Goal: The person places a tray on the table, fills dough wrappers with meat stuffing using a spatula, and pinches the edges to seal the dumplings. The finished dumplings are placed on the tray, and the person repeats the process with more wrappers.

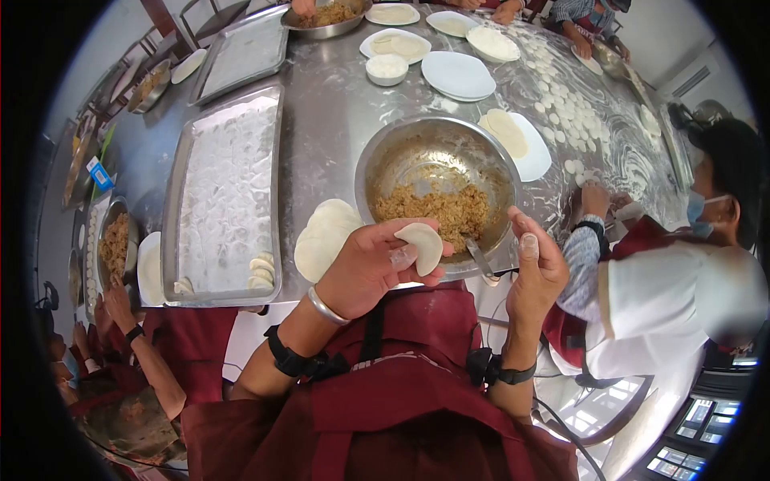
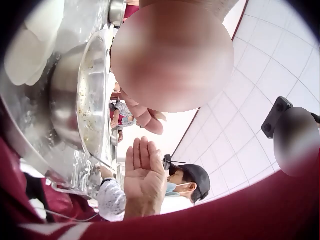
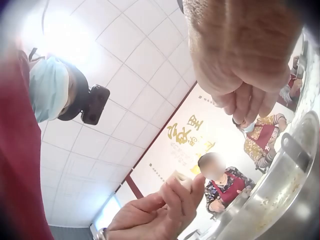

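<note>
My left hand (image 1: 373,264) holds a folded half-moon dumpling (image 1: 423,247) between thumb and fingers, over the near edge of a steel mixing bowl (image 1: 373,152). The right wrist view shows the pale dumpling (image 3: 184,180) between the curled fingers of that left hand (image 3: 155,212). To the right of the bowl, my right hand (image 1: 536,268) is raised with nothing in it. Its palm and straight fingers (image 2: 145,152) face the camera in the left wrist view. Brown minced filling (image 1: 437,208) lies in the bowl, and a metal spoon handle (image 1: 480,258) leans on the rim.
Round wrappers (image 1: 321,240) are stacked left of the bowl. A floured tray (image 1: 224,192) farther left carries several finished dumplings (image 1: 261,271). Behind the bowl stand white plates (image 1: 458,75) and a small flour bowl (image 1: 387,70). A masked person (image 1: 674,272) works close on the right.
</note>
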`<action>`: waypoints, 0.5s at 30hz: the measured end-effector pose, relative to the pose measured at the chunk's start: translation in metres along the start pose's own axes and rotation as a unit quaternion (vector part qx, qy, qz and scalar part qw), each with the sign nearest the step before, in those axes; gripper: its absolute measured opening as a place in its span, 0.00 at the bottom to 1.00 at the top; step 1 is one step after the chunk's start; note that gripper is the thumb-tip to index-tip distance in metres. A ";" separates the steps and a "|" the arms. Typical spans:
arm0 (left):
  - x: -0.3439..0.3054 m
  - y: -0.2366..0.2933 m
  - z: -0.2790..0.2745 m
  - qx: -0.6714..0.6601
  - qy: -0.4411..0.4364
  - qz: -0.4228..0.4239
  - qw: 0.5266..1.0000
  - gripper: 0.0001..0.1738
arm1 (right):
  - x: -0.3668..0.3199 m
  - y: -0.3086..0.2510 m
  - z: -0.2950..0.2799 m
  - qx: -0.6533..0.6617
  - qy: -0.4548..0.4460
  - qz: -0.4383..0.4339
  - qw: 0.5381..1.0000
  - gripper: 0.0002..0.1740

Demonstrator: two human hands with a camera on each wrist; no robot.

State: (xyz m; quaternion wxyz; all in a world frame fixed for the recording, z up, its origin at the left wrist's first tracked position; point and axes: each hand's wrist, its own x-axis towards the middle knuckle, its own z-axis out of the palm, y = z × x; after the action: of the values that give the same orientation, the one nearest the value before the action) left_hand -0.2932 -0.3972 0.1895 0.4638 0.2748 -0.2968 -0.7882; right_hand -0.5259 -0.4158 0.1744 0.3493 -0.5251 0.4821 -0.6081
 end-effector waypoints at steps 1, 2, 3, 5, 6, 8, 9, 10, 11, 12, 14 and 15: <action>-0.002 0.000 0.002 0.035 0.011 0.009 0.999 0.25 | -0.001 0.000 -0.001 -0.020 0.000 -0.004 1.000 0.16; -0.002 0.000 0.002 0.075 0.016 0.027 0.997 0.24 | -0.003 -0.001 -0.002 -0.040 0.001 -0.007 0.999 0.16; -0.003 -0.001 0.003 0.115 0.021 0.044 0.992 0.24 | -0.005 -0.001 -0.002 -0.060 0.002 -0.010 0.998 0.16; -0.003 -0.002 0.004 0.181 0.022 0.085 0.980 0.24 | -0.007 0.004 -0.004 -0.078 0.007 -0.019 0.997 0.15; -0.003 -0.003 0.005 0.205 0.018 0.109 0.972 0.24 | -0.008 0.008 -0.004 -0.087 0.009 -0.024 0.996 0.15; -0.004 -0.005 0.004 0.240 0.012 0.145 0.960 0.25 | -0.008 0.015 -0.007 -0.090 0.036 -0.017 0.995 0.15; -0.004 -0.006 0.003 0.250 0.010 0.159 0.955 0.26 | -0.006 0.019 -0.008 -0.091 0.050 -0.015 0.994 0.15; -0.005 -0.006 0.002 0.260 0.008 0.174 0.950 0.27 | -0.003 0.023 -0.010 -0.087 0.064 -0.011 0.994 0.15; -0.005 -0.005 0.002 0.253 0.007 0.173 0.952 0.26 | -0.001 0.026 -0.012 -0.083 0.078 -0.007 0.993 0.15; -0.006 -0.003 0.001 0.246 0.008 0.173 0.954 0.26 | 0.001 0.031 -0.015 -0.077 0.091 -0.003 0.993 0.15; -0.011 0.000 -0.002 0.213 0.016 0.163 0.963 0.26 | 0.004 0.041 -0.022 -0.096 0.104 -0.004 0.990 0.15; -0.014 0.002 -0.003 0.188 0.025 0.154 0.970 0.26 | 0.005 0.048 -0.026 -0.104 0.109 -0.004 0.989 0.15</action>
State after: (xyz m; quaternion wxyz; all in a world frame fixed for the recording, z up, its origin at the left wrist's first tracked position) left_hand -0.2842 -0.3862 0.1906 0.5268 0.3281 -0.4668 -0.6300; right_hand -0.5558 -0.4291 0.1303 0.2358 -0.4907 0.5758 -0.6100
